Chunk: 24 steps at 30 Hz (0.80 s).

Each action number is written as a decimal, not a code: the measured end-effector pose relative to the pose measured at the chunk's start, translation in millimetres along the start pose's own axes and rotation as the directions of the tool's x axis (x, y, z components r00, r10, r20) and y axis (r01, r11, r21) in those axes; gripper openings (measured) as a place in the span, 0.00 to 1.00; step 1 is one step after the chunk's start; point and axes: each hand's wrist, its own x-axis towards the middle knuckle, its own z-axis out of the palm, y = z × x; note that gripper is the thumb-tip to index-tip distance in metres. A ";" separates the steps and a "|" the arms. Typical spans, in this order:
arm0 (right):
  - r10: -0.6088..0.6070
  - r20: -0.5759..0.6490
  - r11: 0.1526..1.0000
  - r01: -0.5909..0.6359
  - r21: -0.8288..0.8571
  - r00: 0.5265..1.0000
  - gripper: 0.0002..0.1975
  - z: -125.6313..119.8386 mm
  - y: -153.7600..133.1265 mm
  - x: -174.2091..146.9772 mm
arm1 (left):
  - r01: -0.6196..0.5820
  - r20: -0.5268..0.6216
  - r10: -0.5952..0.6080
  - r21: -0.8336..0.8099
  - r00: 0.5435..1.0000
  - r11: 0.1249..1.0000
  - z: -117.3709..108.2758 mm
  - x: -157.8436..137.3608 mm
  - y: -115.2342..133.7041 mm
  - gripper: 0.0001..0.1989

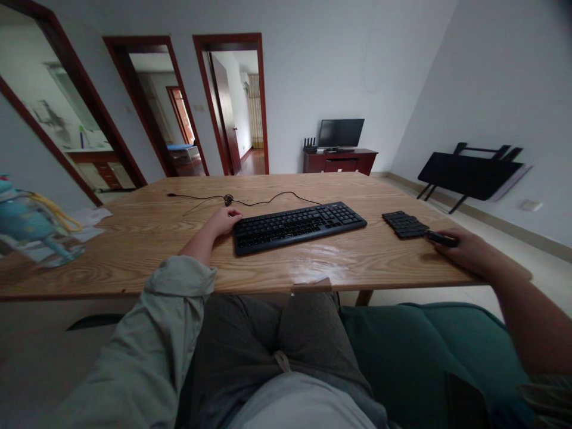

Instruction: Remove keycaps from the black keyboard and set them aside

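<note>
A black keyboard [297,225] lies across the middle of a wooden table [147,238], its cable [268,199] trailing toward the far left. My left hand [223,221] rests against the keyboard's left end, fingers curled at its edge. My right hand [460,250] lies near the table's right edge and holds a small black object [441,239], which touches the near corner of a small black keypad [404,224].
A blue toy-like object [31,223] and papers [92,217] sit at the table's left end. A green sofa cushion [420,351] is beside my legs. A folded black table [469,174] leans on the right wall; a monitor [340,132] stands on a far cabinet.
</note>
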 end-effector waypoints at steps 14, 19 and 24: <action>-0.039 -0.300 0.997 0.056 0.047 0.953 0.14 -9.5 -56.0 -19.7 | 0.034 0.036 -0.034 -0.006 0.999 0.999 1.0 -2.8 9.9 0.13; -0.364 -0.385 0.847 0.473 0.243 0.848 0.17 -28.4 -180.0 4.3 | 0.066 0.040 -0.066 0.015 0.997 0.998 0.8 -4.6 16.0 0.11; -0.366 -0.374 0.531 0.521 0.668 0.852 0.26 5.3 -312.8 43.8 | 0.041 0.066 -0.041 0.008 0.997 0.999 1.0 -4.8 13.6 0.13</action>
